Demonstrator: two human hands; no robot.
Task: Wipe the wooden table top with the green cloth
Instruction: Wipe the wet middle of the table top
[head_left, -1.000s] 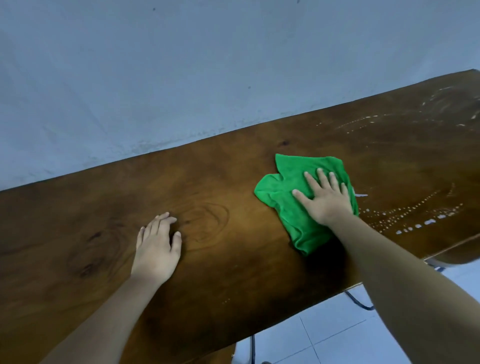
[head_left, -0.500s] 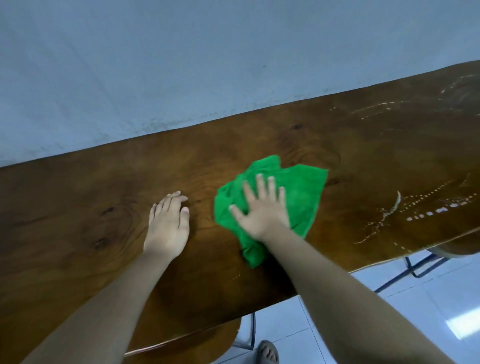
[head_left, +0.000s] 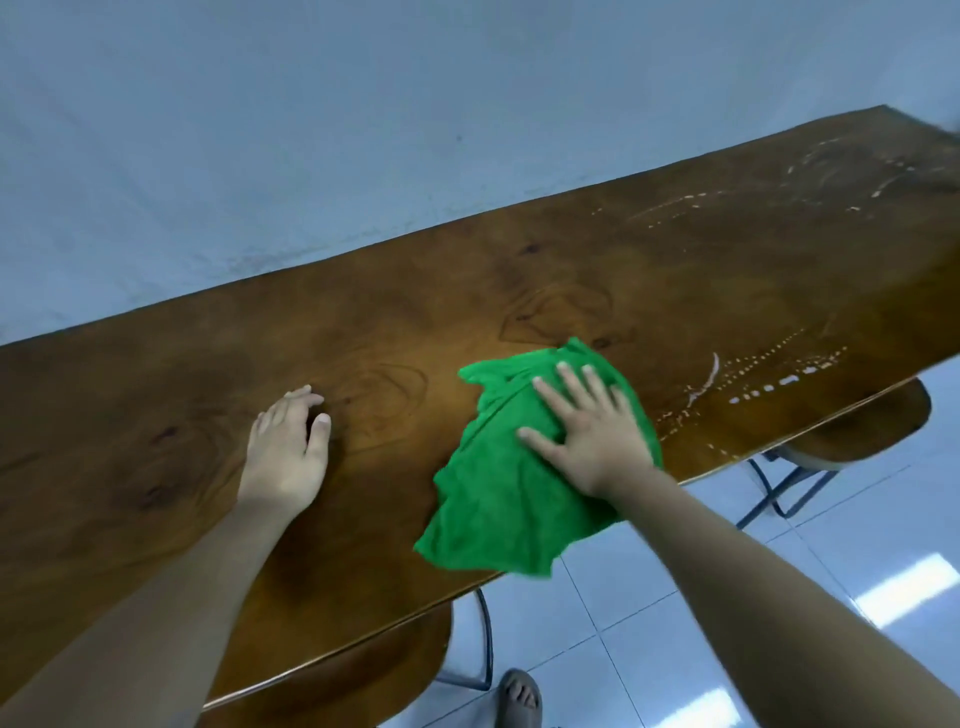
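The green cloth (head_left: 498, 499) is spread in a rumpled sheet on the wooden bench (head_left: 467, 291), at its near edge, with one lower corner hung slightly past that edge. It is pinned under the right hand (head_left: 592, 436), which is laid flat on the cloth's right half with fingers straight and splayed and nothing gripped. The pressure is judged to be shared over a wide patch, so that the cloth is dragged with the palm rather than bunched.

To the right of the cloth, pale streaks and dotted droplets (head_left: 769, 379) are seen on the wood, some just beside it and more toward the far right end. That stretch is judged not yet wiped. Well to the left of the cloth, the left hand (head_left: 285, 452) is rested on bare wood, fingers loosely bent and nothing held, presumably as a brace for the leaning body.

Below and to the right of the cloth, a wooden stool (head_left: 872, 421) is tucked under the bench. A sandalled foot (head_left: 519, 696) is seen on the tiled floor (head_left: 675, 623) below the cloth.
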